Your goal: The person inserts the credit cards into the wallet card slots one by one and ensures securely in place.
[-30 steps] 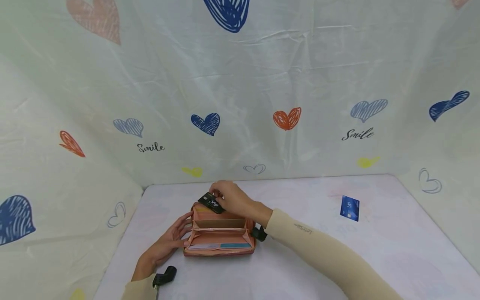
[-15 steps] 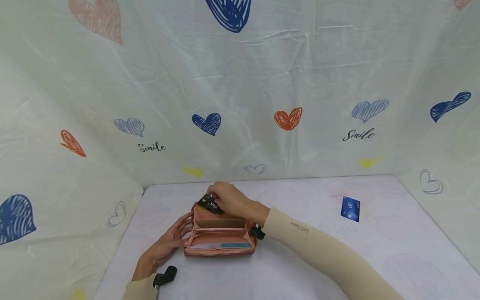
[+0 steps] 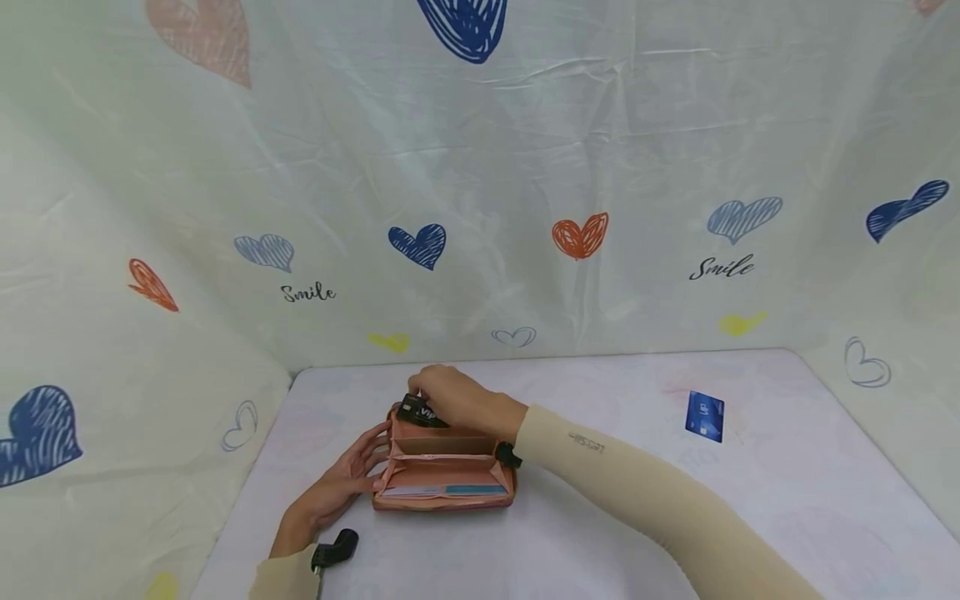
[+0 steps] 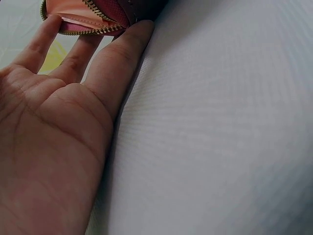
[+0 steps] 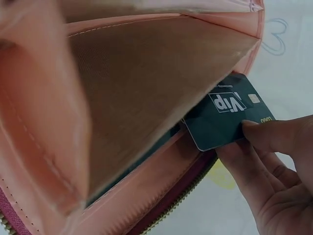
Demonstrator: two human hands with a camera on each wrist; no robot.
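Observation:
A pink zip wallet [image 3: 442, 473] lies unfolded on the table, showing its inner compartments. Between the thumb and fingers of my right hand [image 3: 459, 398] is a dark green VIP card [image 5: 222, 115], pinched above the wallet's far section. In the right wrist view, the card's inner end lies at the edge of a brown-lined divider [image 5: 142, 83]; part of it is behind that edge. My left hand [image 3: 337, 487] touches the wallet's left side with spread, fairly straight fingers. In the left wrist view, its fingertips meet the brass zipper [image 4: 88, 32]. Light and blue cards [image 3: 474, 490] sit in the near pocket.
A blue card [image 3: 705, 416] lies by itself on the table's right side. The white table [image 3: 600, 533] ends at a pale curtain [image 3: 495, 167] printed with hearts. Black wrist devices [image 3: 335, 548] stick out near both hands.
My right hand has shifted slightly left and down, and the VIP card with it now sits lower at the wallet's far edge. The left hand stays at the wallet's side.

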